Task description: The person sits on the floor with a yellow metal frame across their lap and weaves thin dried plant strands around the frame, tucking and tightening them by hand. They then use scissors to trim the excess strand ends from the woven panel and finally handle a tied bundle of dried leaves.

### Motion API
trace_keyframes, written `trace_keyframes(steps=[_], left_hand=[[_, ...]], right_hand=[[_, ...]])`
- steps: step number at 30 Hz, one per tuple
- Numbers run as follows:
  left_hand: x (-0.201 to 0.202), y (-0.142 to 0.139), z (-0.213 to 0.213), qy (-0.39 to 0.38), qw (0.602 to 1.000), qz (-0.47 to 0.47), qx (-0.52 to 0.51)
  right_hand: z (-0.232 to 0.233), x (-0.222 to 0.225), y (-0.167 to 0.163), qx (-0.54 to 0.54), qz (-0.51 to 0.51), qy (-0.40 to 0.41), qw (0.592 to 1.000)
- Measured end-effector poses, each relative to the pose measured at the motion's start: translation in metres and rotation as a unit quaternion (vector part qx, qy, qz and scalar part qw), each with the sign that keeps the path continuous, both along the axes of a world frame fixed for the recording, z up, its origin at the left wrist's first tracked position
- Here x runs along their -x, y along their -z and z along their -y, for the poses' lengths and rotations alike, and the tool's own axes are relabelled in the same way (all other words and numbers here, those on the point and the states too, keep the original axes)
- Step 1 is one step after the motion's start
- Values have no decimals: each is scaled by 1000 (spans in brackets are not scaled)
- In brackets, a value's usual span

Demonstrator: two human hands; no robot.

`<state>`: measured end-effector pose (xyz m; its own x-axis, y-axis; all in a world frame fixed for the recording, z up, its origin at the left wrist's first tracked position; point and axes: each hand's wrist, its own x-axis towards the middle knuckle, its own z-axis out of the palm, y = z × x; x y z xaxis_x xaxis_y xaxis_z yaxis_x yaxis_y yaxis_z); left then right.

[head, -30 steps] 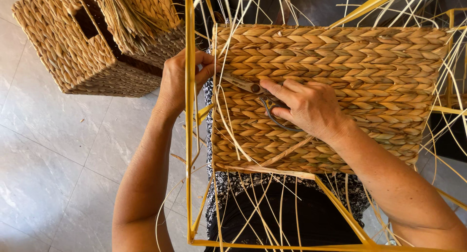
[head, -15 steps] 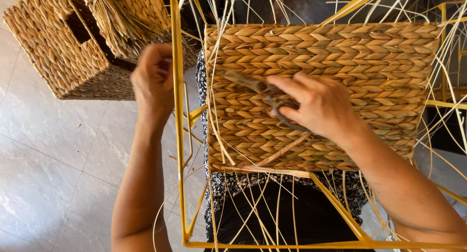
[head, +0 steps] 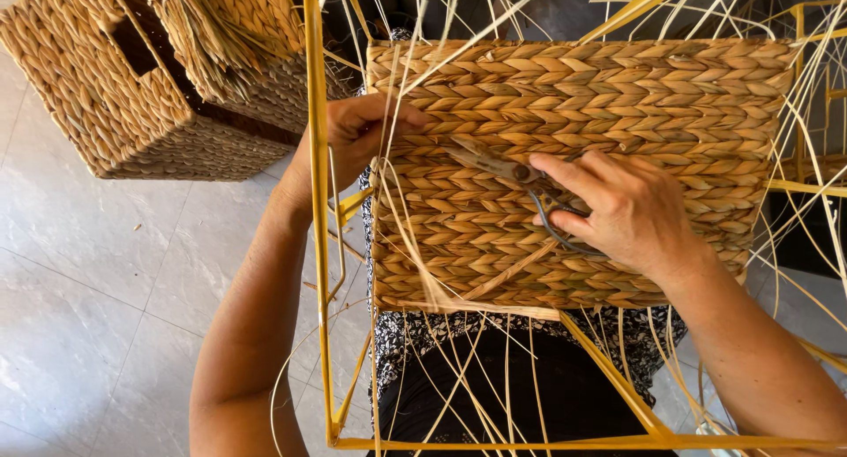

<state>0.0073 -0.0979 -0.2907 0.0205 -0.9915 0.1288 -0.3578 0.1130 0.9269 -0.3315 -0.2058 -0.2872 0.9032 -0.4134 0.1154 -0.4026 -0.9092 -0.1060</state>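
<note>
Across your lap, filling the middle of the view, sits the woven panel (head: 609,166), a wall of plaited straw-coloured braid stretched on a yellow metal frame (head: 318,245). Your right hand (head: 631,210) lies flat-ish on the braid right of centre, fingers curled round a pair of small pliers (head: 529,188) (dark looped handles under the palm, brownish nose pointing up-left on the weave). Index finger is stretched along the tool toward the pivot; the rest are closed on the handles. Can't tell if the nose has hold of a strand.

Your left hand (head: 357,135) is at the panel's upper-left edge, just right of the frame's upright bar, fingers bent in and pinched at the edge of the weave; thumb tip touches the braid. Loose thin reeds (head: 459,369) stick out from the panel bottom, top and right side, many crossing your dark trousers (head: 529,404) and patterned top (head: 401,333).

Upper left, on the pale tiled floor (head: 97,298), stands a finished woven basket (head: 106,95) with a dark handle slot, well apart from your left forearm. Resting against it is a bundle of dry straw (head: 207,33), tied near its top.
</note>
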Motion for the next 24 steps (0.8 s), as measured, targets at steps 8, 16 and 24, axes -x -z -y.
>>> trace_keyframes(steps=[8, 16, 24], left_hand=[[12, -1, 15, 30, 932, 326, 154], [18, 5, 23, 40, 931, 330, 152], [21, 16, 26, 34, 941, 306, 139]], right_hand=[[-3, 3, -13, -10, -7, 29, 999], [-4, 8, -18, -12, -2, 29, 1000], [-13, 1, -6, 18, -1, 34, 999]])
